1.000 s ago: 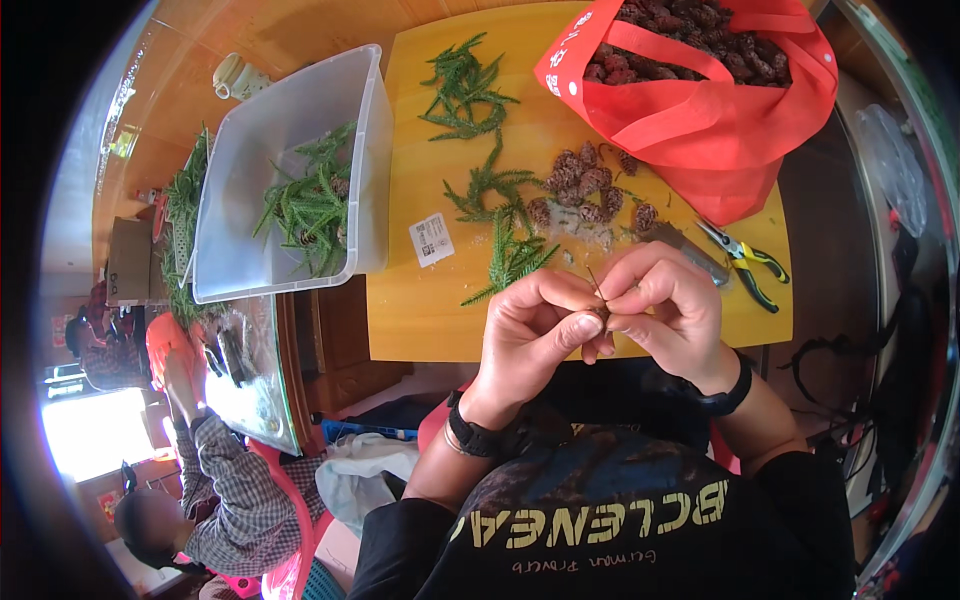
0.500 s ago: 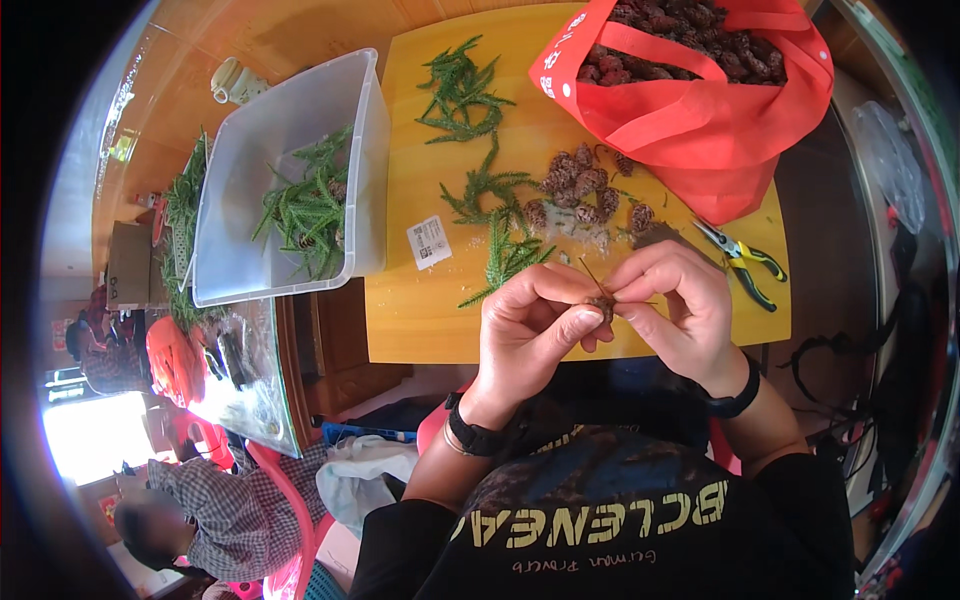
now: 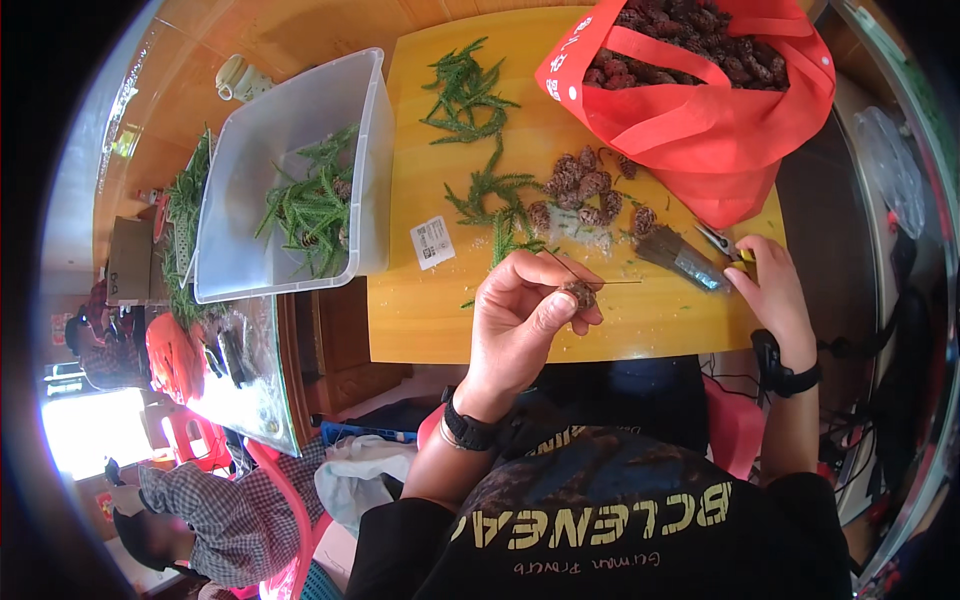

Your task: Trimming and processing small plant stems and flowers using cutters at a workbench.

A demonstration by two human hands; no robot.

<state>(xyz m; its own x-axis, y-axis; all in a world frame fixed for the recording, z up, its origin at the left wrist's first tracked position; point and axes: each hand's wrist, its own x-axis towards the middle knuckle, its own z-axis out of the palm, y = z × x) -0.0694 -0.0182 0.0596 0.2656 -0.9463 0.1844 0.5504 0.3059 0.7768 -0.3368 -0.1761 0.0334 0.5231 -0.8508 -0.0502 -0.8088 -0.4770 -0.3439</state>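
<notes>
At my far left a person in a checked shirt (image 3: 220, 525) was beside a pink chair (image 3: 285, 480). Closer in, a clear plastic bin (image 3: 373, 170) held green sprigs (image 3: 305, 205) with a few cones among them. On the yellow table (image 3: 440, 325), just right of the bin, lay a white label (image 3: 432, 243) and loose greenery (image 3: 465, 95). My left hand (image 3: 525, 320) was above the table's near part, thumb and fingers pinching a small brown pine cone (image 3: 580, 293); from it a thin wire (image 3: 618, 282) stuck out, one end slanting to the upper left, the other pointing right. Beyond that hand a cluster of cones (image 3: 580, 182) lay on the table, and to their right a bundle of thin dark strands (image 3: 665, 250) with a shiny wrap round one end. Behind these stood a red bag (image 3: 690, 130), full of cones. My right hand (image 3: 775, 290) was at the pliers (image 3: 716, 240), thumb and fingers on either side of a yellow handle; I could not tell whether they pressed on it. Farther right hung a clear plastic bag (image 3: 890, 165).
</notes>
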